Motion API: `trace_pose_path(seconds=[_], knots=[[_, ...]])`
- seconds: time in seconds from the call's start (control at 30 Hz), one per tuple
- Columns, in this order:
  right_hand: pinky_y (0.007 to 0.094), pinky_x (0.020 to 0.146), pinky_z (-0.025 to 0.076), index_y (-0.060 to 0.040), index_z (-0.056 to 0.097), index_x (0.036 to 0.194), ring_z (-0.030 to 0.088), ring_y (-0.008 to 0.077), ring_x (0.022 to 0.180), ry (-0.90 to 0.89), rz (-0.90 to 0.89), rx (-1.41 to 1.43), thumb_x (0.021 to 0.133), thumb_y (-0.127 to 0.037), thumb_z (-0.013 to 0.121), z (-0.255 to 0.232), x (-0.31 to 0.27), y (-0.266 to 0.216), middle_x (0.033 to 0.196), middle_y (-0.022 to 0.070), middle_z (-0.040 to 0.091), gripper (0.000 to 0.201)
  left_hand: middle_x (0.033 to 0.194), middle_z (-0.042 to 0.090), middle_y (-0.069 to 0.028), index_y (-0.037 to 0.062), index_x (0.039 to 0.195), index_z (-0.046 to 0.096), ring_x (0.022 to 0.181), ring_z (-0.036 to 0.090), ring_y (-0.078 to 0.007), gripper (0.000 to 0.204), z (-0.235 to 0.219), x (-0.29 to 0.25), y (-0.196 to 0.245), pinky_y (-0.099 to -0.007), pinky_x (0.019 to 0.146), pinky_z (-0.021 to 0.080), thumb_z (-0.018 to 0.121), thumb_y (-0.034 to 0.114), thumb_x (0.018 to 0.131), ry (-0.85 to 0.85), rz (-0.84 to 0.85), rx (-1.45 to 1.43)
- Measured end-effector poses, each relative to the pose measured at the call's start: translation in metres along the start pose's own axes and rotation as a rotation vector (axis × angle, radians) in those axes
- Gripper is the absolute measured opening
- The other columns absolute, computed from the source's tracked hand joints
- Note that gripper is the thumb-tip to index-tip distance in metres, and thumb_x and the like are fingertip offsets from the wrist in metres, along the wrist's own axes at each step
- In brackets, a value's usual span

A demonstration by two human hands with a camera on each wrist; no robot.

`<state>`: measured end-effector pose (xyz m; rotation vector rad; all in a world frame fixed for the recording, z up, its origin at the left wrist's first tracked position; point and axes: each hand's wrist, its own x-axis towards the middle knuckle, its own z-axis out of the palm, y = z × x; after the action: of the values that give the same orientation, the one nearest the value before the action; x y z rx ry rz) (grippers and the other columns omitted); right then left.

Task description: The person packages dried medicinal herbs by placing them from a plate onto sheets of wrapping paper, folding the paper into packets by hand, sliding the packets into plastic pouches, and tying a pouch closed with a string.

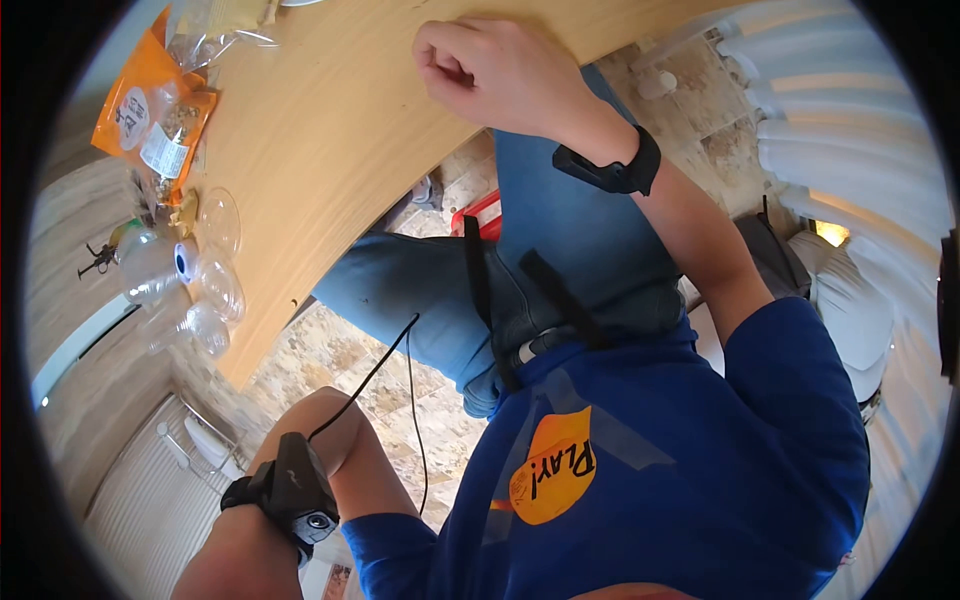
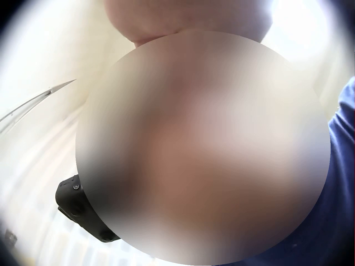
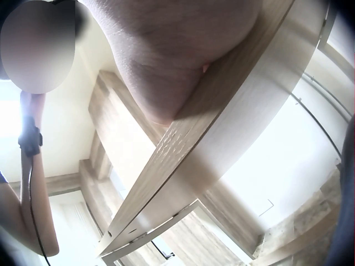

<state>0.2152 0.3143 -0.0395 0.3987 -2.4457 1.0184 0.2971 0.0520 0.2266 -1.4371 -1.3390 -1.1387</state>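
Note:
My right hand (image 1: pixel 490 75) rests near the edge of the wooden table (image 1: pixel 330 130), its fingers loosely curled and nothing in them. In the right wrist view, the heel of this hand lies against the tabletop edge. The left forearm (image 1: pixel 240 550) is raised and bent back toward the head, with a black wrist camera (image 1: pixel 305 500) strapped on. Only the base of my left hand (image 2: pixel 188 19) shows in the left wrist view, close to the blurred face area. Its fingers are hidden.
An orange snack bag (image 1: pixel 160 95) stands at the table's far left, beside a clear plastic bag (image 1: pixel 225 35). Several clear plastic containers (image 1: pixel 220 285) sit near the left edge. A black cable (image 1: pixel 375 370) hangs from the left wrist camera. White curtains (image 1: pixel 790 90) hang at right.

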Motion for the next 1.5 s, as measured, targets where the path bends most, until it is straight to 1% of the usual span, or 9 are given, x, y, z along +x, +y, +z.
trace_pose_path(seconds=[0.07, 0.13, 0.23, 0.37, 0.53, 0.83, 1.2, 1.3, 1.5], knots=[[0.0341, 0.058, 0.05, -0.0104, 0.065, 0.096, 0.063, 0.0197, 0.063, -0.024, 0.031, 0.003, 0.093, -0.012, 0.071, -0.004, 0.005, -0.006, 0.07, 0.0037, 0.063, 0.007, 0.112, 0.067, -0.0038, 0.006, 0.116, 0.066, 0.102, 0.059, -0.0133, 0.014, -0.008, -0.001, 0.0, -0.0249, 0.08, 0.048, 0.064, 0.009, 0.102, -0.037, -0.01, 0.01], [0.0414, 0.069, 0.055, -0.0067, 0.062, 0.093, 0.071, 0.0278, 0.081, -0.063, 0.0, -0.075, 0.088, -0.015, 0.073, -0.014, 0.008, -0.008, 0.081, 0.0114, 0.069, 0.015, 0.116, 0.068, -0.0048, 0.0057, 0.121, 0.066, 0.107, 0.06, -0.015, 0.019, -0.009, -0.005, -0.006, -0.0284, 0.085, 0.05, 0.063, 0.008, 0.102, 0.013, -0.091, -0.166], [0.0482, 0.064, 0.053, -0.0076, 0.059, 0.087, 0.068, 0.0355, 0.073, 0.046, -0.064, -0.042, 0.087, -0.014, 0.065, -0.012, 0.008, -0.007, 0.073, 0.0142, 0.067, 0.009, 0.12, 0.067, -0.0063, 0.0053, 0.124, 0.065, 0.109, 0.06, -0.0168, 0.021, 0.005, -0.009, -0.007, -0.0339, 0.09, 0.05, 0.062, 0.009, 0.103, 0.156, -0.052, -0.139], [0.0479, 0.063, 0.053, -0.0076, 0.06, 0.086, 0.069, 0.0348, 0.072, 0.05, -0.057, -0.058, 0.087, -0.015, 0.067, -0.009, 0.006, -0.007, 0.073, 0.0136, 0.067, 0.01, 0.123, 0.066, -0.0068, 0.0052, 0.126, 0.064, 0.109, 0.059, -0.0184, 0.023, 0.005, -0.009, 0.0, -0.0366, 0.094, 0.048, 0.06, 0.013, 0.105, 0.092, -0.098, -0.22], [0.0489, 0.063, 0.054, -0.0079, 0.061, 0.086, 0.069, 0.0355, 0.071, 0.103, -0.07, -0.077, 0.085, -0.016, 0.066, -0.007, 0.002, -0.002, 0.073, 0.0142, 0.068, 0.01, 0.126, 0.066, 0.0004, 0.0121, 0.125, 0.066, 0.106, 0.058, -0.0165, 0.021, 0.004, -0.007, 0.002, -0.0342, 0.097, 0.045, 0.056, 0.021, 0.108, -0.253, -0.029, 0.149], [0.0472, 0.063, 0.053, -0.0085, 0.06, 0.088, 0.069, 0.0347, 0.073, 0.049, -0.041, -0.005, 0.086, -0.016, 0.065, -0.004, 0.003, -0.002, 0.075, 0.0124, 0.068, 0.009, 0.129, 0.064, 0.003, 0.014, 0.125, 0.063, 0.122, 0.055, -0.0142, 0.02, 0.03, -0.022, -0.01, -0.0367, 0.105, 0.043, 0.055, 0.019, 0.108, -0.029, 0.062, 0.115], [0.0443, 0.061, 0.052, -0.0086, 0.061, 0.087, 0.068, 0.0322, 0.07, 0.064, -0.044, 0.017, 0.086, -0.014, 0.068, -0.002, 0.006, -0.007, 0.071, 0.0097, 0.066, 0.009, 0.131, 0.063, 0.0026, 0.0121, 0.126, 0.064, 0.124, 0.053, -0.017, 0.021, 0.005, -0.011, 0.001, -0.0384, 0.108, 0.045, 0.053, 0.015, 0.109, -0.281, 0.001, 0.181], [0.0442, 0.06, 0.051, -0.0086, 0.061, 0.087, 0.067, 0.0319, 0.068, -0.007, 0.014, -0.028, 0.086, -0.014, 0.068, -0.006, 0.006, -0.009, 0.069, 0.0092, 0.064, 0.01, 0.143, 0.06, 0.0071, 0.0139, 0.132, 0.065, 0.138, 0.046, -0.0174, 0.027, 0.02, -0.027, 0.001, -0.0398, 0.117, 0.04, 0.052, 0.013, 0.109, 0.031, -0.037, -0.065], [0.0433, 0.06, 0.051, -0.0086, 0.06, 0.088, 0.066, 0.0313, 0.068, 0.016, -0.021, 0.006, 0.085, -0.013, 0.069, -0.003, 0.004, -0.008, 0.07, 0.0093, 0.063, 0.011, 0.136, 0.063, 0.0024, 0.0102, 0.126, 0.064, 0.131, 0.05, -0.0197, 0.022, -0.006, -0.013, 0.009, -0.0392, 0.108, 0.044, 0.051, 0.012, 0.109, -0.12, -0.09, 0.021]])
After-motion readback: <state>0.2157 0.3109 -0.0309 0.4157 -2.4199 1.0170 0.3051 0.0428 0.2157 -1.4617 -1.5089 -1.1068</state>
